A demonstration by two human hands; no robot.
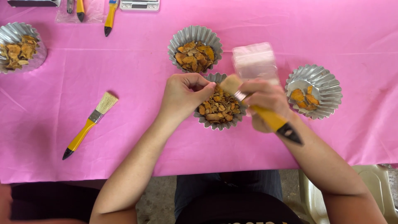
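My left hand [182, 96] is curled over the near fluted metal cup [219, 123], which holds several dried orange-brown slices. Its fingertips pinch something small that I cannot make out. My right hand [265, 97] grips a yellow-handled brush [269, 119], whose bristles point at the left fingertips over the cup. Behind the right hand lies a small clear plastic bag [253, 60], blurred; I cannot tell whether the hand touches it.
A second fluted cup [195, 34] of slices stands behind, a third [327, 81] with few slices at the right, another [16, 32] at the far left. A spare brush [89, 124] lies left on the pink cloth. More brushes and a small scale [139, 5] line the far edge.
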